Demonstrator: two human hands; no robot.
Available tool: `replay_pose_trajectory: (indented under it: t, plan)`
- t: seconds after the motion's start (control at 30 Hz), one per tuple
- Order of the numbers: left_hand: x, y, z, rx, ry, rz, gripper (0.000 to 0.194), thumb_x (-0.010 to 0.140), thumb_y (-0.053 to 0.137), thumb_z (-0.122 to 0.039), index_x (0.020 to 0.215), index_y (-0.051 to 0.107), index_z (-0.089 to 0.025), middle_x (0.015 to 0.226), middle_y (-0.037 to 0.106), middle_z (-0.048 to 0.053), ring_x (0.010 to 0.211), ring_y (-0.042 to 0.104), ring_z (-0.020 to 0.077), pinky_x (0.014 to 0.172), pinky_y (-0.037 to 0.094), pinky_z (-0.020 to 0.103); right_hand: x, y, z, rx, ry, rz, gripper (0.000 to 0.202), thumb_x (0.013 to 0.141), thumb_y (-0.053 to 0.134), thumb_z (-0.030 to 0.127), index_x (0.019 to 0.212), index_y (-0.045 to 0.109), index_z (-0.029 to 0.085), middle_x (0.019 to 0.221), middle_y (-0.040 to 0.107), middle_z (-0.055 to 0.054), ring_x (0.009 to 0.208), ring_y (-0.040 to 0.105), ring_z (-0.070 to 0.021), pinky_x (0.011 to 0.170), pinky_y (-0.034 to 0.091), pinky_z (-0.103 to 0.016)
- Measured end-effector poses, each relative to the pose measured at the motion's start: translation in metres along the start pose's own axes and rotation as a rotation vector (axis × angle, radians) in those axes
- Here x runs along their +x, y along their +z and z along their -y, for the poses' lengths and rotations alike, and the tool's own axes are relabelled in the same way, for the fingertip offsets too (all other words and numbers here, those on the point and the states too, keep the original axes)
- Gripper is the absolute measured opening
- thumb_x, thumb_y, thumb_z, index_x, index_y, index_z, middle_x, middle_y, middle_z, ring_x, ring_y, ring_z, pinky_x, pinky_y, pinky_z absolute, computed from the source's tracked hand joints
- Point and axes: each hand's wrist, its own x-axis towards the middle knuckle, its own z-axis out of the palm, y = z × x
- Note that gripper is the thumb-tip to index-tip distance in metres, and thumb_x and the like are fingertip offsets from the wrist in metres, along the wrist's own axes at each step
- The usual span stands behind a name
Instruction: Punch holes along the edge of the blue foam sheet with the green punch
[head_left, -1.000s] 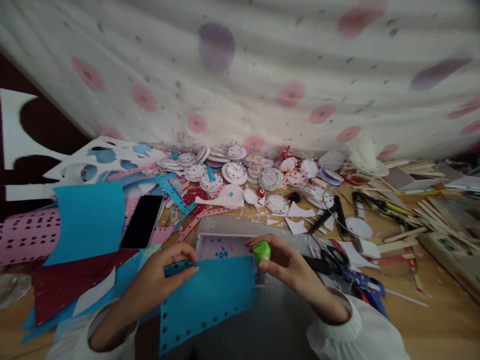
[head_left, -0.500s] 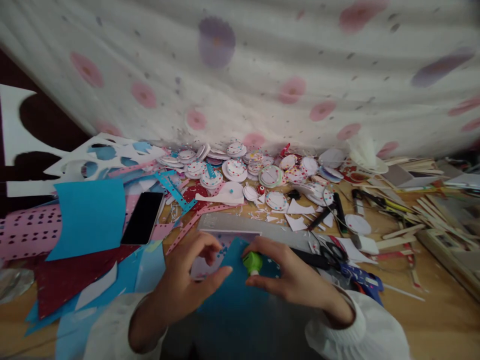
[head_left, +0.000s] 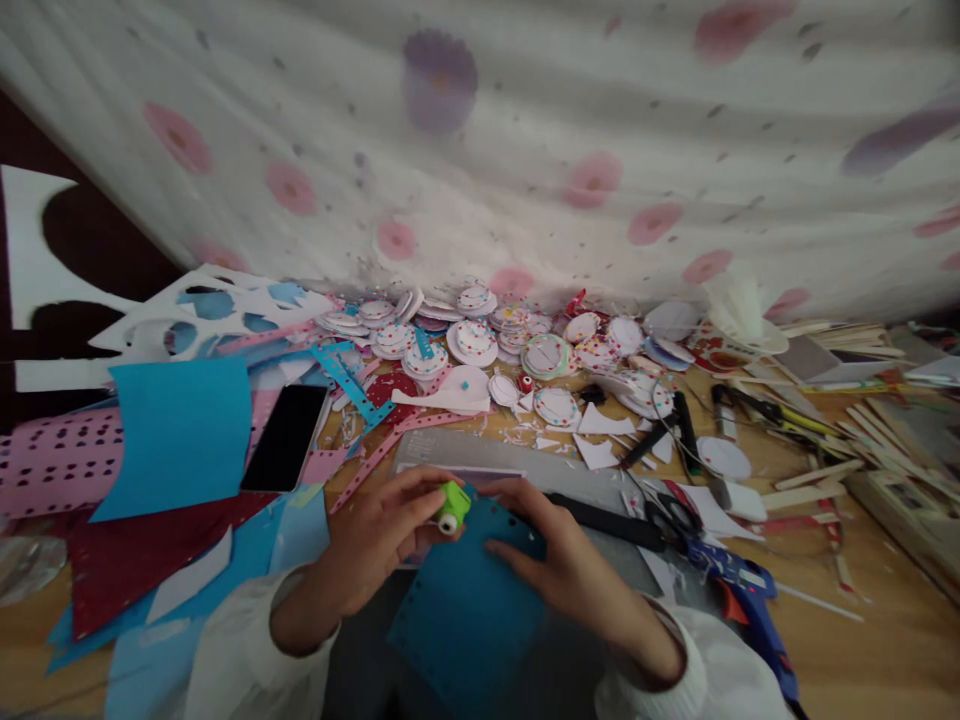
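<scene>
The green punch point(head_left: 454, 506) is gripped by the left hand point(head_left: 375, 540), thumb and fingers closed on it, over the blue sheet's point(head_left: 480, 600) far end. The sheet's right edge is held by the right hand point(head_left: 559, 540), fingers loosely curved. Beneath, the shallow tray point(head_left: 480, 472) is mostly covered; its contents cannot be seen.

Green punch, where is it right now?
In the head view, the green punch is below the middle, just left of centre, held in the left hand near the far end of the hole-edged blue sheet.
</scene>
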Motion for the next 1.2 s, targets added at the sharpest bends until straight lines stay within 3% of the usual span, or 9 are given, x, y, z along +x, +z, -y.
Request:
replay_pose_trajectory:
  t: [0.1, 0.2, 0.37, 0.47, 0.63, 0.8, 1.0, 1.2]
  plan:
    - [0.003, -0.01, 0.0, -0.191, -0.048, -0.071, 0.032, 0.074, 0.076, -0.04, 0.097, 0.065, -0.021, 0.096, 0.065, 0.001, 0.089, 0.064, 0.0177, 0.081, 0.055, 0.03, -0.003, 0.0, -0.006, 0.067, 0.037, -0.095, 0.032, 0.086, 0.061, 0.02, 0.117, 0.053, 0.024, 0.107, 0.067, -0.003, 0.099, 0.063, -0.0174, 0.085, 0.049, -0.027]
    - [0.006, -0.016, 0.002, -0.19, -0.06, -0.132, 0.036, 0.069, 0.08, -0.042, 0.095, 0.065, -0.021, 0.093, 0.066, 0.0, 0.088, 0.065, 0.0172, 0.083, 0.054, 0.029, -0.003, 0.0, -0.007, 0.1, 0.072, -0.152, 0.013, 0.085, 0.062, 0.025, 0.098, 0.062, 0.021, 0.093, 0.07, -0.002, 0.087, 0.065, -0.016, 0.077, 0.05, -0.023]
    - [0.01, -0.019, 0.008, -0.078, -0.031, -0.052, 0.038, 0.074, 0.073, -0.052, 0.094, 0.068, -0.02, 0.091, 0.066, 0.002, 0.083, 0.063, 0.017, 0.076, 0.053, 0.027, 0.001, 0.002, -0.001, 0.106, 0.119, -0.202, 0.016, 0.085, 0.06, 0.033, 0.079, 0.065, 0.018, 0.074, 0.068, -0.001, 0.068, 0.063, -0.0141, 0.061, 0.048, -0.02]
    - [0.01, -0.018, 0.013, 0.048, 0.027, -0.018, 0.037, 0.077, 0.07, -0.051, 0.094, 0.069, -0.018, 0.096, 0.067, 0.005, 0.084, 0.059, 0.0171, 0.074, 0.051, 0.026, 0.002, 0.003, 0.002, 0.093, 0.119, -0.216, 0.018, 0.085, 0.06, 0.033, 0.078, 0.066, 0.018, 0.073, 0.069, -0.001, 0.068, 0.063, -0.0145, 0.06, 0.048, -0.02]
    - [0.01, -0.016, 0.019, 0.076, 0.013, -0.063, 0.041, 0.075, 0.071, -0.051, 0.099, 0.069, -0.018, 0.092, 0.068, 0.005, 0.082, 0.06, 0.0173, 0.074, 0.049, 0.027, 0.003, 0.005, 0.004, 0.055, 0.109, -0.215, 0.017, 0.085, 0.059, 0.032, 0.077, 0.066, 0.018, 0.072, 0.069, -0.002, 0.068, 0.063, -0.0151, 0.061, 0.048, -0.022]
    - [0.008, -0.012, 0.012, 0.176, 0.043, -0.065, 0.044, 0.074, 0.071, -0.054, 0.096, 0.069, -0.016, 0.09, 0.068, 0.006, 0.082, 0.062, 0.0186, 0.074, 0.05, 0.029, 0.003, 0.005, 0.004, 0.035, 0.121, -0.221, 0.017, 0.084, 0.059, 0.031, 0.077, 0.066, 0.018, 0.072, 0.07, -0.002, 0.067, 0.064, -0.0155, 0.06, 0.049, -0.023]
    - [0.005, -0.008, 0.005, 0.365, 0.171, -0.123, 0.031, 0.084, 0.062, -0.044, 0.101, 0.072, -0.02, 0.091, 0.069, 0.006, 0.086, 0.063, 0.0183, 0.073, 0.052, 0.027, 0.002, 0.004, 0.004, 0.029, 0.123, -0.212, 0.017, 0.084, 0.059, 0.031, 0.077, 0.066, 0.018, 0.073, 0.071, -0.002, 0.068, 0.065, -0.0158, 0.062, 0.049, -0.023]
    - [0.006, -0.01, 0.011, 0.318, 0.145, 0.005, 0.035, 0.079, 0.069, -0.04, 0.105, 0.07, -0.018, 0.1, 0.07, 0.008, 0.09, 0.066, 0.0211, 0.075, 0.055, 0.03, 0.002, 0.006, 0.002, -0.01, 0.119, -0.2, 0.018, 0.085, 0.058, 0.031, 0.077, 0.066, 0.018, 0.072, 0.07, -0.002, 0.067, 0.064, -0.0153, 0.06, 0.048, -0.023]
